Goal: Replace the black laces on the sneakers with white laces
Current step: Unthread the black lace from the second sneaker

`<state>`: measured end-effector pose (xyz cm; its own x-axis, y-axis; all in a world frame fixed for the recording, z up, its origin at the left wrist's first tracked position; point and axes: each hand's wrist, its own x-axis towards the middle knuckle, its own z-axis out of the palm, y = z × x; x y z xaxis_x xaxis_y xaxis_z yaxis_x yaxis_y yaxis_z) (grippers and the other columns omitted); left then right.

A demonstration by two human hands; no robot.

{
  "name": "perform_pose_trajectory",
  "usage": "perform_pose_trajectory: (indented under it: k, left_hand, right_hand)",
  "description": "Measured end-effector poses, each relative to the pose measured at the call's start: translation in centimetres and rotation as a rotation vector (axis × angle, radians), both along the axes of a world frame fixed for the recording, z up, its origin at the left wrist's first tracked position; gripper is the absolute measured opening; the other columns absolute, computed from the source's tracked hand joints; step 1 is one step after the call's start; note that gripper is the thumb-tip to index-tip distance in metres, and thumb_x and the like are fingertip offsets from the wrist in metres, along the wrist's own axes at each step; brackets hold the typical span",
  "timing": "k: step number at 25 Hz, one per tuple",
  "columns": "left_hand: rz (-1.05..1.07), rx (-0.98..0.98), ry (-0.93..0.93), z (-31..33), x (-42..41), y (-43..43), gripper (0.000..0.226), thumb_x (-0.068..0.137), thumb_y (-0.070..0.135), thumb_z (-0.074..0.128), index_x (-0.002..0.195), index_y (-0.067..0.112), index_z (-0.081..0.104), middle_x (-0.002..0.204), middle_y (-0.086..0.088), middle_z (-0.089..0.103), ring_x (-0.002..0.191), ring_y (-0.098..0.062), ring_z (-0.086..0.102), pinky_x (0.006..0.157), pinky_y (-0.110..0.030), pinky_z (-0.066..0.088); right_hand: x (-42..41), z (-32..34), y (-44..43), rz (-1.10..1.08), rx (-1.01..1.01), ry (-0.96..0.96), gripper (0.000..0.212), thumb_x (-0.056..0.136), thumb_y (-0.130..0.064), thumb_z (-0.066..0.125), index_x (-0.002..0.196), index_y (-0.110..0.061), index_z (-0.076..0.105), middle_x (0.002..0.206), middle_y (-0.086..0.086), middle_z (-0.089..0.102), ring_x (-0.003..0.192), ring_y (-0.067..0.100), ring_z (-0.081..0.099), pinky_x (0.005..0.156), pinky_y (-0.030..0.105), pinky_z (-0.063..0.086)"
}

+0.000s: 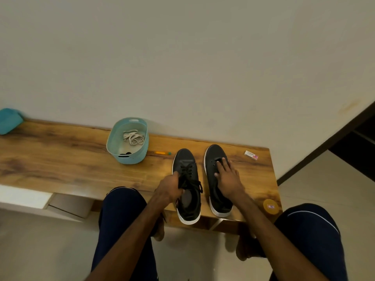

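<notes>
**Ops:** What's on the L side?

**Me:** Far L, a teal object [10, 120] sits at the end of the tabletop [60, 159], partly out of frame; can't tell what it is. Next comes a teal basket [127, 159] near the wall w/ the white laces [133, 137] bundled inside. There's sth dark at its near end, too small to ID. Just R of the basket an orange pencil [162, 153] lies flat.

**Ops:** Sneakers?

**Me:** Both on the tabletop, side by side w/ a slim gap, toes to the wall, heels at the near edge. The L sneaker [187, 211] has the black laces [189, 175] threaded, ends loose over the collar. My left hand [170, 189] has a closed grip on its L side by the collar, fingers curled round the edge. On the R sneaker [218, 199] the eyelets show as small dots. My right hand [227, 177] lies flat on top of it, grip wide, fingers straight, holding nothing.

**Ops:** Further R?

**Me:** A small white eraser [251, 155] lies near the far R corner, well apart from the shoes. A round yellow tin [271, 206] sits at the near R edge. My knees in dark blue trousers [121, 209] show below.
</notes>
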<state>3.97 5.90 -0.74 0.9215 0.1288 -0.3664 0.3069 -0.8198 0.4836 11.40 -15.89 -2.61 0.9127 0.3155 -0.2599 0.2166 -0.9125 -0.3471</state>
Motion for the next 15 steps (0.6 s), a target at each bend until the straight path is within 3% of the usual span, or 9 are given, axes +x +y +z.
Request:
perform_pose_trajectory:
  k: [1,3,5,8,10,13,15]
  left_hand:
    - [0.029,-0.030,-0.024,0.1,0.2,0.2,0.035,0.087,0.022,0.071,0.118,0.014,0.055,0.116,-0.006,0.066,0.102,-0.021,0.063,0.080,-0.030,0.049]
    - [0.112,-0.070,-0.091,0.3,0.8,0.9,0.016,0.090,0.022,0.068,0.102,0.016,0.060,0.105,-0.004,0.068,0.088,-0.016,0.060,0.073,-0.029,0.046]
    - [0.159,-0.093,-0.152,0.4,1.4,1.7,0.010,0.091,0.024,0.068,0.094,0.016,0.064,0.094,-0.001,0.069,0.084,-0.017,0.063,0.071,-0.031,0.050]
    - [0.194,-0.166,-0.211,1.3,1.7,2.5,0.013,0.092,0.030,0.067,0.081,0.024,0.063,0.085,0.003,0.068,0.080,-0.014,0.063,0.069,-0.032,0.049]
    - [0.275,-0.319,-0.277,1.5,2.1,2.9,0.019,0.092,0.028,0.067,0.074,0.025,0.062,0.078,-0.005,0.068,0.067,-0.018,0.061,0.064,-0.039,0.051]
    - [0.355,-0.392,-0.362,2.1,2.5,2.9,0.008,0.093,0.015,0.066,0.087,0.012,0.069,0.082,-0.012,0.068,0.056,-0.017,0.060,0.053,-0.037,0.054]
    - [0.325,-0.252,-0.381,2.5,3.1,3.1,0.007,0.094,0.010,0.064,0.093,0.011,0.071,0.081,-0.004,0.067,0.055,-0.011,0.057,0.055,-0.031,0.053]
  right_hand:
    - [-0.4,0.8,0.3,0.048,0.026,-0.066,0.055,0.106,-0.024,0.038,0.157,-0.017,0.020,0.166,0.004,0.008,0.153,0.027,0.004,0.123,0.046,0.012]
    - [-1.7,2.7,2.1,0.160,0.163,-0.079,0.048,0.103,-0.020,0.047,0.150,-0.014,0.039,0.155,0.009,0.039,0.144,0.026,0.033,0.119,0.043,0.027]
    - [-2.8,3.6,4.1,0.222,0.227,0.049,0.034,0.100,-0.021,0.053,0.133,-0.015,0.055,0.125,0.006,0.063,0.115,0.024,0.058,0.101,0.045,0.048]
    - [-3.9,2.9,5.5,0.225,0.123,0.063,0.032,0.096,-0.027,0.060,0.126,-0.016,0.055,0.119,0.004,0.060,0.108,0.023,0.059,0.091,0.045,0.052]
    - [-3.8,2.6,5.3,0.122,0.160,0.063,0.025,0.093,-0.027,0.066,0.115,-0.017,0.060,0.108,0.001,0.064,0.100,0.020,0.061,0.086,0.042,0.053]
    - [-3.3,2.4,4.5,0.015,0.249,0.104,0.014,0.088,-0.030,0.072,0.090,-0.018,0.066,0.086,-0.006,0.066,0.080,0.011,0.062,0.076,0.036,0.052]
    - [-3.0,2.9,3.7,-0.002,0.295,0.083,0.014,0.088,-0.031,0.072,0.086,-0.019,0.067,0.081,-0.008,0.066,0.076,0.006,0.061,0.073,0.031,0.051]
